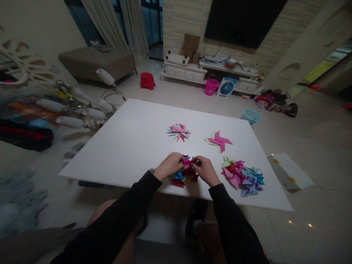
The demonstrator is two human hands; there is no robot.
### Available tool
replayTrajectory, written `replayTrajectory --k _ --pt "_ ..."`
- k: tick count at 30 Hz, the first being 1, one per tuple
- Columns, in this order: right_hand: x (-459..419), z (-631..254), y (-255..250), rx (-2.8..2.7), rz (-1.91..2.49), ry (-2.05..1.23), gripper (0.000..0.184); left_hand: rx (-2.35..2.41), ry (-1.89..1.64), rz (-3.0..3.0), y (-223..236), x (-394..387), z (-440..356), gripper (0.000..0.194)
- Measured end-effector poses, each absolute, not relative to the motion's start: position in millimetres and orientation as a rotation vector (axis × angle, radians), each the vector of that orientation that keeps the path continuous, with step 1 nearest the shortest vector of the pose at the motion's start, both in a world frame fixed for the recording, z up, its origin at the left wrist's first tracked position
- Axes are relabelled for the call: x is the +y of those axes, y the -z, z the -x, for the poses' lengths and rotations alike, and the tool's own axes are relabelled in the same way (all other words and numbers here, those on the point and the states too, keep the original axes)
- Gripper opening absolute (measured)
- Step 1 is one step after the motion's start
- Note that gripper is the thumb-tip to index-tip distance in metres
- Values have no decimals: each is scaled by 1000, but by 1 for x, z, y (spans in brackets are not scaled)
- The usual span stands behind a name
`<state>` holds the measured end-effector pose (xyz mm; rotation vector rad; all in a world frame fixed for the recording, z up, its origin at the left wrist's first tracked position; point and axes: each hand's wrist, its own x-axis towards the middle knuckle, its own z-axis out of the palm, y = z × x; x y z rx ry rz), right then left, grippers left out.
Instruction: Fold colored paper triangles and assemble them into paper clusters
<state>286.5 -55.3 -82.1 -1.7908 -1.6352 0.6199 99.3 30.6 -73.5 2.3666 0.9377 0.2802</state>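
Observation:
Both my hands meet near the front edge of the white board (132,139). My left hand (168,165) and my right hand (205,170) have their fingers curled and pinched on a multicoloured folded paper piece (186,172) of magenta, red and blue parts that rests on the board between them. A finished paper star (178,132) lies further back. A pink and green paper cross (218,141) lies to its right. A loose pile of folded paper pieces (243,176) sits just right of my right hand.
The board lies low over a tiled floor. A rack with white handles (79,110) stands at left. A flat sheet (290,170) lies on the floor at right, a blue basket (251,116) behind it. A red stool (147,80) and TV cabinet (187,69) stand far back.

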Motion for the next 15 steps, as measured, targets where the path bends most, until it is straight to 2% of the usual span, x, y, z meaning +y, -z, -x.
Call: replayTrajectory --k 4,10,15 --pt "-49 -284 83 -1768 1838 -589 14 926 -245 -2347 79 36 -100 21" --pt "-50 -280 86 -1778 1915 -538 5 870 -262 -2297 83 38 -91 25" --pt "-52 -283 49 -1617 1889 -436 8 779 -586 -2104 40 40 -74 24"
